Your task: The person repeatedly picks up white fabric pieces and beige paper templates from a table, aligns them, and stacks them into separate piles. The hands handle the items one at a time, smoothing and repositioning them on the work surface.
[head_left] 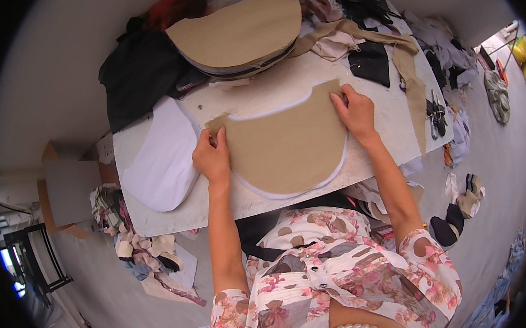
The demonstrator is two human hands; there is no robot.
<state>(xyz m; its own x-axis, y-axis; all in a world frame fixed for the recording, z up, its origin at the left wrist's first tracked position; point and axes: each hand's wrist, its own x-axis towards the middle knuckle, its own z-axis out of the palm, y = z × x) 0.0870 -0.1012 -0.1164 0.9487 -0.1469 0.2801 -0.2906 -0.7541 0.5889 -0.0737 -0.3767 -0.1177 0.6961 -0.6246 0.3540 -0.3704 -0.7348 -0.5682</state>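
A tan fabric panel (286, 144) with a curved lower edge lies on a white piece that shows as a rim around it, near the table's front edge. My left hand (212, 157) pinches the panel's upper left corner between thumb and fingers. At the upper right corner, my right hand (355, 110) grips the same panel, its fingers closed. Left of the panel rests a white curved piece (162, 162), partly beside my left wrist. Farther back, a stack of tan curved pieces (241, 28) sits on the table, with dark and white layers showing beneath.
Black fabric (138, 78) is heaped at the table's back left. Tan strips (409, 74) and a black piece (369, 64) lie to the right, near dark-handled scissors (436, 115). Scraps cover parts of the floor, and a cardboard box (69, 189) stands left of the white table (157, 223).
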